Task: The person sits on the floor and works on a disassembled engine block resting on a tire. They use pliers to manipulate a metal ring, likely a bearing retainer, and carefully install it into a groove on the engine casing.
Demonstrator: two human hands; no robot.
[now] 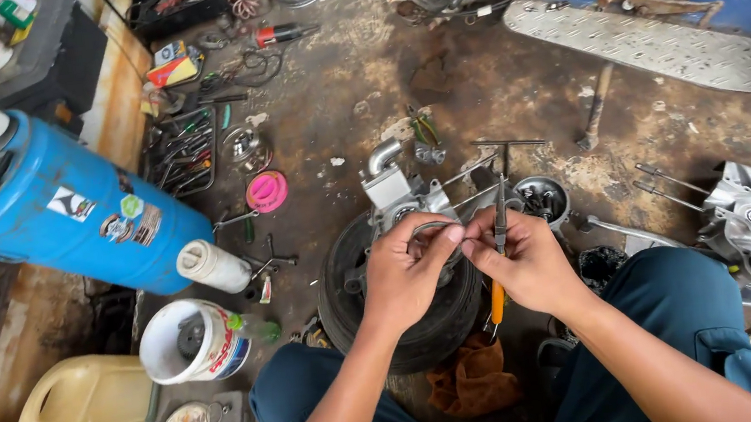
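A metal ring (428,231) is pinched by the left hand (406,273), an orange-handled screwdriver (497,254) gripped by the right hand (525,265), over the still-dismantled engine casing (397,194).

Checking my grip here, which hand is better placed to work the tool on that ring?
Right. The right hand already holds the orange-handled tool beside the metal ring, which the left hand pinches steady.

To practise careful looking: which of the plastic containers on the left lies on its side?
The big blue barrel lies tipped over; the white bucket and yellow jug do not.
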